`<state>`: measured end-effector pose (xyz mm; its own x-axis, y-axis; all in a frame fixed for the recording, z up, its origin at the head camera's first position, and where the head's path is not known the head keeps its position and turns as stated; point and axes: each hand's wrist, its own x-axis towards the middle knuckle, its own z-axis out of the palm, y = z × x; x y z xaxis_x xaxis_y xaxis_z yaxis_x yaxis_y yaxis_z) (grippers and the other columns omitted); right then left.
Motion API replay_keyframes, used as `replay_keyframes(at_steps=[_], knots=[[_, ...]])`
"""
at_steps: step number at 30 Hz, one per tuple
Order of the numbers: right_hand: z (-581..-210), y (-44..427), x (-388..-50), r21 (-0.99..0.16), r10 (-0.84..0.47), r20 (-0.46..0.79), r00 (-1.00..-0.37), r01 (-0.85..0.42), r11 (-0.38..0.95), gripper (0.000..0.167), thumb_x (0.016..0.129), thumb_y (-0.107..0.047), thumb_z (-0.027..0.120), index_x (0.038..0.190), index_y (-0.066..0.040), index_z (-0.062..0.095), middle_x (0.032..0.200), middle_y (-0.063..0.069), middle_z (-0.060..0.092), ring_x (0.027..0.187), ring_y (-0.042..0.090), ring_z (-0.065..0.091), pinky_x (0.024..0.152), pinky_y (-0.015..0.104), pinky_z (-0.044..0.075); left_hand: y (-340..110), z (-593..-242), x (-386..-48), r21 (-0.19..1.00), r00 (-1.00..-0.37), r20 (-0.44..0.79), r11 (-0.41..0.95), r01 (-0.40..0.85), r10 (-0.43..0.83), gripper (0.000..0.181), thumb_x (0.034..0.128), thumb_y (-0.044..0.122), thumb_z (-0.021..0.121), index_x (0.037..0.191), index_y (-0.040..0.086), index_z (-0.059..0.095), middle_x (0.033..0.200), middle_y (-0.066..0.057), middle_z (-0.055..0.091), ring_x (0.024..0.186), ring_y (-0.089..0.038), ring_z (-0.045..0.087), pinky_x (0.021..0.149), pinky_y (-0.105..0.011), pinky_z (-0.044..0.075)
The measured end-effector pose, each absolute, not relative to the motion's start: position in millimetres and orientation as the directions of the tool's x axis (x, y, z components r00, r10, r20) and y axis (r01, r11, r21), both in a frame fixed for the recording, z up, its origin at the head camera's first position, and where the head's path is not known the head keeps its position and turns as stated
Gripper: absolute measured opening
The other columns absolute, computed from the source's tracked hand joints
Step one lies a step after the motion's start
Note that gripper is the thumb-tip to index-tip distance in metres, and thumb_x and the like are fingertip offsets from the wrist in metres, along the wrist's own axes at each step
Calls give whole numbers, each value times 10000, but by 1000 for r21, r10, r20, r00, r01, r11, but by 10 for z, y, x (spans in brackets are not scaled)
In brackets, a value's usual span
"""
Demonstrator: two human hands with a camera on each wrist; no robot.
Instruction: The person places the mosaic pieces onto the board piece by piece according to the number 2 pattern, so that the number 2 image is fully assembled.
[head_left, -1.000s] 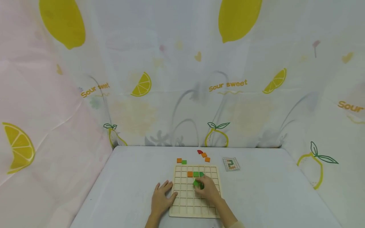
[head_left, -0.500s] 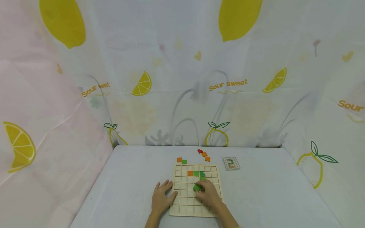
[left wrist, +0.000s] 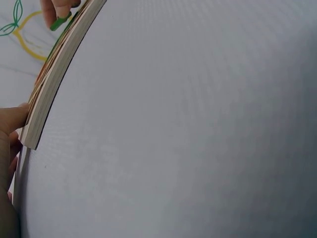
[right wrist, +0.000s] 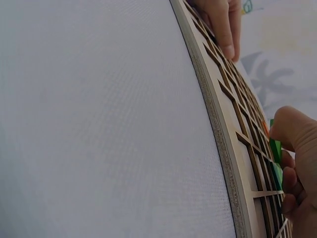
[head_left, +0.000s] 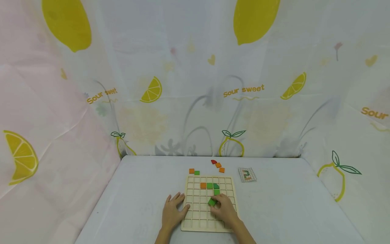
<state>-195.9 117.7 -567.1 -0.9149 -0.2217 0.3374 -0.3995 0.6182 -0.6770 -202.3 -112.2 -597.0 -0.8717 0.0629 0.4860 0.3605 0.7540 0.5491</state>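
I record the right hand pinching a green square tile over the wooden grid board; the left hand, fingers extended, rests at its edge. Four tiles are seated; five loose tiles remain beyond.

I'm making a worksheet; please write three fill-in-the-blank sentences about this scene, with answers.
The tile the right hand pinches is coloured ____.
The left hand touches the grid board on the person's ____ side.
The square nearest the red piece is coloured ____.
Missing words: green; left; orange.
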Motion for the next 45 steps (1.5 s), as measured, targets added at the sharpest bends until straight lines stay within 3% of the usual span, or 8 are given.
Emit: replay_keyframes(at_steps=[14, 23, 40, 45], knots=[[-5749, 1093, -1942, -586, -244, 355, -903, -418, 694, 251, 691, -44, 668, 934, 1, 709, 908, 65, 639, 846, 200, 545, 736, 315, 507, -1140, -5974, -2011, 550, -881, 470, 761, 343, 56, 406, 697, 241, 771, 1031, 18, 708, 1061, -99, 702, 1064, -296, 631, 1042, -537, 360], [-5807, 1108, -1910, -438, -300, 486, -821, -526, 729, 177, 774, -95, 730, 941, -36, 731, 1019, 57, 698, 888, 195, 548, 761, 325, 502, -1123, -5970, -2004, 539, -870, 489, 764, 355, 60, 398, 689, 233, 776, 1016, 15, 712, 1044, -99, 707, 1044, -295, 639, 1022, -539, 376], [-5902, 1102, -1934, -532, -155, 550, -821, -487, 693, 149, 723, -58, 757, 871, -63, 743, 990, 45, 716, 862, 158, 553, 749, 315, 514, -1106, -5930, -1994, 568, -891, 452, 755, 329, 49, 400, 704, 235, 771, 1028, 11, 707, 1060, -106, 701, 1071, -299, 627, 1046, -542, 356], [-5902, 1133, -1930, -500, -186, 554, -811, -503, 705, 174, 734, 5, 728, 902, -38, 734, 1017, 74, 708, 863, 179, 552, 747, 318, 526, -1106, -5932, -1992, 569, -890, 453, 754, 329, 46, 402, 699, 237, 772, 1027, 11, 709, 1058, -104, 702, 1069, -297, 629, 1046, -538, 358]])
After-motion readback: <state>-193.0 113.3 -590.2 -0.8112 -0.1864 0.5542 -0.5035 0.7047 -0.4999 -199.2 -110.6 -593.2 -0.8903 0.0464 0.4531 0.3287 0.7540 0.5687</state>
